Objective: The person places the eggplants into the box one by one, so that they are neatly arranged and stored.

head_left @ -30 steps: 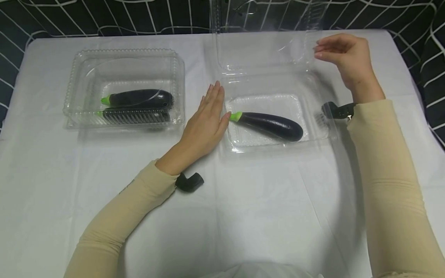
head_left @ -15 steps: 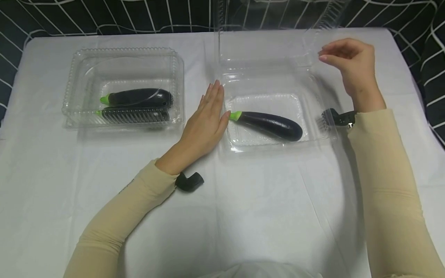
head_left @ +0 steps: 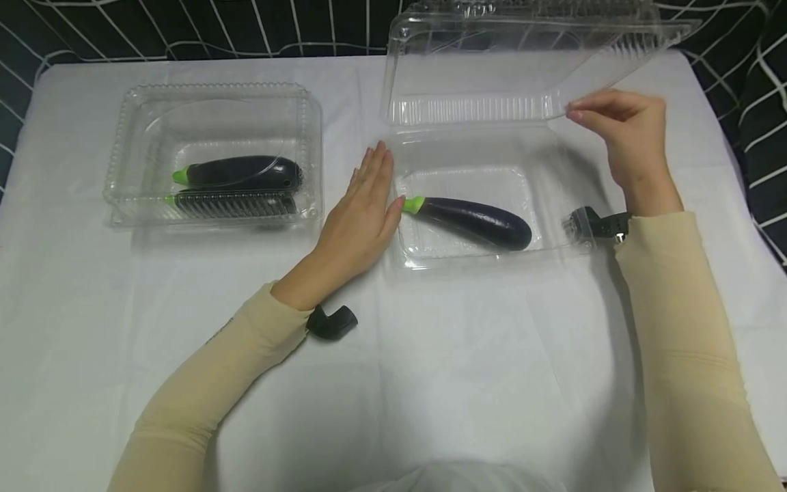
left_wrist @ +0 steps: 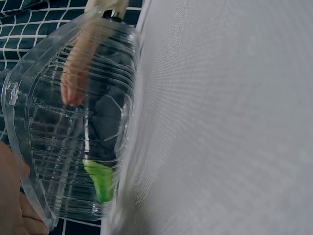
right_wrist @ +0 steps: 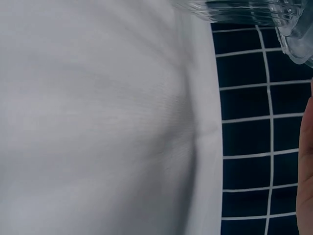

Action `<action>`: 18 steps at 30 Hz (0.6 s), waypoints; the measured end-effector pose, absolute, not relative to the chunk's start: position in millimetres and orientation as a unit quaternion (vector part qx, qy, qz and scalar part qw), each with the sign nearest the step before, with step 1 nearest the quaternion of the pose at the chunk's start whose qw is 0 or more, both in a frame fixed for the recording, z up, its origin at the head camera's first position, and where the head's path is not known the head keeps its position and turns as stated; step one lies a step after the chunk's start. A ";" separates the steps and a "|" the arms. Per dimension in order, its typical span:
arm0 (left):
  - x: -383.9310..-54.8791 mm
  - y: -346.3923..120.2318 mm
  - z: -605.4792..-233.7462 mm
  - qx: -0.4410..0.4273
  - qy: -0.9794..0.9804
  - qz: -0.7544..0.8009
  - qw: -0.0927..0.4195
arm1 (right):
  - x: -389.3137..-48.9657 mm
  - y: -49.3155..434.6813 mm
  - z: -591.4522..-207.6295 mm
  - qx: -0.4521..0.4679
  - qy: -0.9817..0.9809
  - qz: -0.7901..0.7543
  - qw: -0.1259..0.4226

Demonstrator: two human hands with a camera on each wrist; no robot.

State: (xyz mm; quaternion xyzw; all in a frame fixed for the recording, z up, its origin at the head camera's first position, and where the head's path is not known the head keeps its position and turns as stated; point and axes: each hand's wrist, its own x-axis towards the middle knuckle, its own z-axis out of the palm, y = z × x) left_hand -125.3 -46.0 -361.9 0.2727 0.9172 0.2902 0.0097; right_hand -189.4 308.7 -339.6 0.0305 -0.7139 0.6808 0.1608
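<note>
A clear plastic clamshell container (head_left: 467, 261) lies open on the table. One eggplant (head_left: 476, 220) with a green stem rests in its base. My left hand (head_left: 356, 219), fingers straight, lies against the container's left rim; the left wrist view shows the ribbed container wall (left_wrist: 54, 147) and the green stem (left_wrist: 100, 181) through it. The raised lid (head_left: 473, 75) leans back behind the base. Its near right corner is pinched between thumb and fingers of my right hand (head_left: 633, 140). At the right wrist view's edge only a strip of that hand (right_wrist: 305, 171) shows.
A closed clear container (head_left: 212, 130) stands on the left with an eggplant (head_left: 242, 173) and a second dark, green-tipped shape inside, perhaps its reflection. White cloth covers the table (head_left: 430, 383). Dark fabric with a white grid (head_left: 258, 27) hangs beyond its back edge.
My right hand has come down and slightly toward me, to the lid's corner. The lid has tilted forward from leaning far back. My left hand keeps its place.
</note>
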 end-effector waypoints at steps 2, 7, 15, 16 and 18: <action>-124.7 -46.4 -362.1 0.272 0.916 0.294 0.007 | -186.7 308.7 -340.4 0.030 -0.716 0.679 0.159; -122.6 -47.4 -363.6 0.266 0.913 0.311 -0.002 | -182.3 307.8 -343.8 0.010 -0.734 0.661 0.156; -114.0 -52.3 -348.8 0.282 0.844 0.418 -0.182 | -178.2 303.5 -352.0 0.005 -0.731 0.659 0.179; -113.8 -52.9 -343.4 0.291 0.824 0.435 -0.219 | -177.8 303.7 -352.2 0.005 -0.731 0.658 0.181; -115.1 -53.9 -331.1 0.308 0.779 0.466 -0.285 | -177.1 303.8 -352.0 0.003 -0.735 0.652 0.184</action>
